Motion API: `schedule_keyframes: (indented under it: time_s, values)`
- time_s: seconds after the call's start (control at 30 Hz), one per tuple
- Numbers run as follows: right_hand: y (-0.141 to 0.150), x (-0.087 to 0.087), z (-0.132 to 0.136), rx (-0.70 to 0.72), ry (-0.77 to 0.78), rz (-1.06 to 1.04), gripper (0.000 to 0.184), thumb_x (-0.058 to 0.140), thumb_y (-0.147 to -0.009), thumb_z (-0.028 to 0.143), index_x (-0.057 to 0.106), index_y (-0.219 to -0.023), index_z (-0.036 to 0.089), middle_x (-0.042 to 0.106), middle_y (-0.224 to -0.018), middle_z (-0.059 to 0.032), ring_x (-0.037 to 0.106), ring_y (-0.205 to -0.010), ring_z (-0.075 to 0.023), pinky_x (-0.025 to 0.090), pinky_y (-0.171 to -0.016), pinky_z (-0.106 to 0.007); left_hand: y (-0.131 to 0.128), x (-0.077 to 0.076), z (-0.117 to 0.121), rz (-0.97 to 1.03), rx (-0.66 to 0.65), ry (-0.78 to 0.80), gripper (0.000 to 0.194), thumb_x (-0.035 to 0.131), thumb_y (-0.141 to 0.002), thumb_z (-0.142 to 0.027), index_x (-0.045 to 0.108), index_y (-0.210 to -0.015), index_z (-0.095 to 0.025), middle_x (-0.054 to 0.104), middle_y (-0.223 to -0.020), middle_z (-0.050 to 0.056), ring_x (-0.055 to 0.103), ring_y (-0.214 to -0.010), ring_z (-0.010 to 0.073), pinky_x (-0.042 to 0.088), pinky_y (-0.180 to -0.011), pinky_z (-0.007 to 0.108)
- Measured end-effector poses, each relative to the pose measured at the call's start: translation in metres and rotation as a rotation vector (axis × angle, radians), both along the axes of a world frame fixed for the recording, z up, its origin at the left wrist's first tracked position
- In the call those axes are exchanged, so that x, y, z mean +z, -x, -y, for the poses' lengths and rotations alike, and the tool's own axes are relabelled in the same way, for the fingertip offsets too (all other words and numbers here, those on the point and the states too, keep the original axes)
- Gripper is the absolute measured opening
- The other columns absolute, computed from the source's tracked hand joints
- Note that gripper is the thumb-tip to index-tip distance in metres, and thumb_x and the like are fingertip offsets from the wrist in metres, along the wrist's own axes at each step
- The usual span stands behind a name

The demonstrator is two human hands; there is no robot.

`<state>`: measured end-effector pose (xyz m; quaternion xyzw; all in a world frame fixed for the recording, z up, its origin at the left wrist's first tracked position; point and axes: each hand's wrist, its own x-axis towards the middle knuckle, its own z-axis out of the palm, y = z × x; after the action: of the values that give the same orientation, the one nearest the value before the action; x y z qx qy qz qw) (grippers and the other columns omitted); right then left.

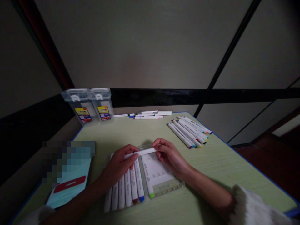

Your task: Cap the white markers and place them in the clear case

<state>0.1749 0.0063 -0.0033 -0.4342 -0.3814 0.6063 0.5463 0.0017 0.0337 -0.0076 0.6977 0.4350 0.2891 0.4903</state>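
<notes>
A white marker (147, 151) is held level between my two hands. My left hand (125, 161) is closed round its left end, and my right hand (167, 153) pinches its right end. Under them lies an opened clear plastic case (179, 185). Several white markers (127, 190) fill its left side in a row, one with a dark red end and one with a blue end. On the right side a single marker (149, 184) with a green end lies beside a white paper insert (158, 175).
Two clear marker boxes (81, 107) stand at the back left. Several loose markers (150, 115) lie along the back edge, and another group of markers (187, 131) at the right. A pale blue box (70, 184) with a red patch lies left. The table edge (253, 170) runs along the right.
</notes>
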Motion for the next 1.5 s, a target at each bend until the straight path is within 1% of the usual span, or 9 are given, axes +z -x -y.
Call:
schedule_keyframes:
  time_s: [0.9, 1.13, 1.5]
  values:
    - [0.0006, 0.0015, 0.0009, 0.007, 0.010, -0.006, 0.005, 0.053, -0.059, 0.018, 0.050, -0.062, 0.016, 0.040, -0.042, 0.0064, 0.030, -0.039, -0.0059, 0.016, -0.041, -0.022, 0.0001, 0.0048, 0.0026, -0.009, 0.008, 0.020, 0.019, 0.045, -0.073, -0.032, 0.051, -0.078, -0.016, 0.041, -0.044, -0.009, 0.033, -0.038, 0.0069, 0.026, -0.041, 0.019]
    - [0.0006, 0.0010, 0.0007, 0.006, 0.011, 0.005, 0.005, 0.052, -0.060, 0.017, 0.050, -0.064, 0.016, 0.040, -0.042, 0.0064, 0.030, -0.039, -0.0060, 0.016, -0.041, -0.022, 0.0002, 0.0035, 0.0014, -0.010, -0.004, 0.003, 0.018, 0.044, -0.073, -0.031, 0.051, -0.078, -0.015, 0.041, -0.045, -0.009, 0.033, -0.039, 0.0069, 0.026, -0.040, 0.018]
    - [0.0002, 0.0012, 0.0006, 0.008, 0.001, 0.012, 0.004, 0.053, -0.062, 0.018, 0.050, -0.064, 0.016, 0.040, -0.042, 0.0064, 0.030, -0.039, -0.0060, 0.017, -0.041, -0.022, -0.0001, 0.0035, 0.0022, -0.012, 0.008, 0.017, 0.019, 0.045, -0.073, -0.032, 0.052, -0.080, -0.016, 0.041, -0.044, -0.009, 0.034, -0.039, 0.0071, 0.027, -0.041, 0.018]
